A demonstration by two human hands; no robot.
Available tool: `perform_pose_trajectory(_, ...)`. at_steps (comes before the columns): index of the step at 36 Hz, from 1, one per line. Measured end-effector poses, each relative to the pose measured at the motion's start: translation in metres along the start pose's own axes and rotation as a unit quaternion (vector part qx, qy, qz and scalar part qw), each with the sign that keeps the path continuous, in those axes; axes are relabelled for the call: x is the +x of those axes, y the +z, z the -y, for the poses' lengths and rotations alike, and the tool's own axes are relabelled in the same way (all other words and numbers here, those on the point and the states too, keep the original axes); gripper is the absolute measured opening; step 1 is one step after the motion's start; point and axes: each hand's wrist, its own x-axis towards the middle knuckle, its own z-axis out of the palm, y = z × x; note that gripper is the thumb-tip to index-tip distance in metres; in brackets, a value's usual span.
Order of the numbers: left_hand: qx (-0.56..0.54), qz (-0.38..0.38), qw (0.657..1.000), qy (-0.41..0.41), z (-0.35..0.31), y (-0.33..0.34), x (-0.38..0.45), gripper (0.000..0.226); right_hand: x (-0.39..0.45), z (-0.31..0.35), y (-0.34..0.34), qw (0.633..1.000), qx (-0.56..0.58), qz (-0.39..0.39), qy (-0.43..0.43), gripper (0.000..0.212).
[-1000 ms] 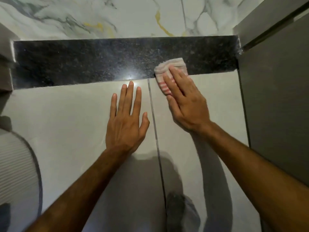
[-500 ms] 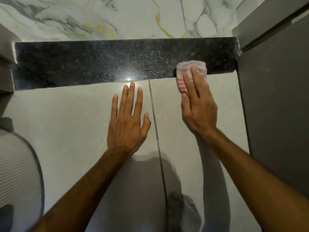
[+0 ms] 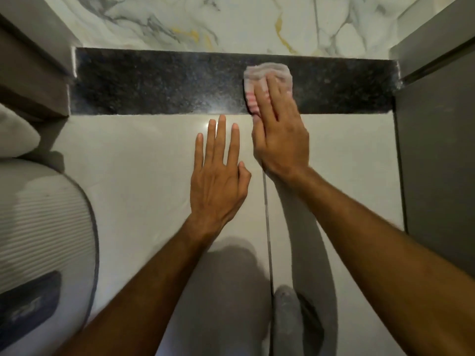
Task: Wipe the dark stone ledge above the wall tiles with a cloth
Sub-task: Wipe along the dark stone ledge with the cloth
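A dark speckled stone ledge [image 3: 159, 83] runs across the wall above pale glossy tiles [image 3: 133, 170]. A folded white cloth with pink stripes [image 3: 262, 73] lies on the ledge right of centre. My right hand [image 3: 279, 132] presses flat on the cloth, fingers covering its lower half, palm over the ledge's front edge. My left hand [image 3: 218, 173] rests flat on the tile below the ledge, fingers spread, holding nothing.
Marble-patterned wall [image 3: 231, 21] rises behind the ledge. A grey panel [image 3: 437, 163] bounds the right end, a grey block [image 3: 30, 73] the left end. A white ribbed appliance [image 3: 43, 227] stands at lower left. A vertical grout line [image 3: 267, 214] runs between the tiles.
My right hand slid the cloth right along the ledge's front edge, then back left and further up onto the ledge top. The view has shifted. My left hand stayed flat on the tile.
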Motion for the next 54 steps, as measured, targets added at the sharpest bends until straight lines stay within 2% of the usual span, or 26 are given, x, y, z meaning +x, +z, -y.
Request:
perform_pose_trajectory(5, -0.006, 0.001, 1.000, -0.012, 0.012, -0.001, -0.012, 0.072, -0.075, -0.041, -0.015, 1.000, -0.017, 0.010, 0.017, 0.064)
perform_pose_trajectory(9, -0.009, -0.021, 0.999, -0.036, 0.022, 0.001, -0.023, 0.073, -0.035, -0.036, -0.009, 0.983, -0.020, -0.057, 0.171, 0.064)
perform_pose_trajectory(12, -0.003, -0.037, 0.998, -0.059, 0.031, 0.002, -0.029, 0.073, 0.021, -0.001, 0.008, 0.970, -0.052, -0.052, 0.232, 0.065)
perform_pose_trajectory(14, 0.004, -0.042, 0.997, -0.065, 0.038, 0.003, -0.034, 0.072, 0.049, 0.029, 0.018, 0.978, -0.058, -0.021, 0.200, 0.065)
perform_pose_trajectory(18, 0.019, -0.045, 0.994, -0.098, 0.053, 0.000, -0.044, 0.071, 0.059, 0.078, 0.032, 0.999, -0.034, 0.032, 0.020, 0.065)
perform_pose_trajectory(21, 0.032, -0.032, 0.992, -0.120, 0.062, -0.005, -0.055, 0.072, 0.026, 0.082, 0.029, 0.997, -0.001, 0.042, -0.069, 0.063)
perform_pose_trajectory(23, 0.039, -0.026, 0.992, -0.116, 0.065, -0.006, -0.062, 0.072, -0.004, 0.064, 0.023, 0.994, -0.006, 0.046, -0.095, 0.062)
perform_pose_trajectory(25, 0.022, -0.024, 0.993, -0.115, 0.068, -0.007, -0.065, 0.072, -0.027, 0.044, 0.016, 0.998, 0.003, 0.039, -0.053, 0.064)
perform_pose_trajectory(27, 0.005, -0.028, 0.992, -0.124, 0.068, -0.004, -0.064, 0.073, -0.030, 0.032, 0.011, 0.999, 0.012, 0.018, 0.026, 0.066)
perform_pose_trajectory(29, -0.002, -0.032, 0.992, -0.123, 0.065, -0.006, -0.062, 0.073, -0.012, 0.029, 0.007, 0.995, 0.006, -0.005, 0.100, 0.065)
perform_pose_trajectory(32, 0.007, -0.033, 0.992, -0.120, 0.065, -0.006, -0.061, 0.072, 0.036, 0.043, 0.012, 0.988, -0.037, 0.000, 0.148, 0.064)
perform_pose_trajectory(34, 0.016, -0.032, 0.992, -0.121, 0.068, -0.003, -0.061, 0.073, 0.068, 0.062, 0.022, 0.990, -0.038, 0.023, 0.131, 0.064)
perform_pose_trajectory(38, 0.012, -0.034, 0.992, -0.117, 0.069, 0.001, -0.064, 0.073, 0.110, 0.101, 0.031, 0.997, -0.008, 0.075, -0.023, 0.049)
perform_pose_trajectory(40, 0.008, -0.032, 0.993, -0.116, 0.070, 0.000, -0.065, 0.073, 0.118, 0.108, 0.027, 0.994, -0.009, 0.092, -0.061, 0.045)
perform_pose_trajectory(43, -0.001, -0.027, 0.993, -0.119, 0.069, -0.004, -0.066, 0.072, 0.113, 0.097, 0.019, 0.994, -0.033, 0.091, -0.049, 0.044)
perform_pose_trajectory(49, 0.000, -0.025, 0.992, -0.120, 0.069, -0.005, -0.064, 0.071, 0.103, 0.077, 0.018, 0.993, -0.007, 0.024, 0.117, 0.048)
perform_pose_trajectory(51, 0.004, -0.027, 0.992, -0.121, 0.069, -0.004, -0.063, 0.072, 0.103, 0.088, 0.023, 0.993, -0.002, 0.031, 0.112, 0.051)
perform_pose_trajectory(54, 0.008, -0.036, 0.990, -0.133, 0.070, -0.002, -0.064, 0.073, 0.091, 0.115, 0.035, 0.997, -0.001, 0.071, 0.005, 0.060)
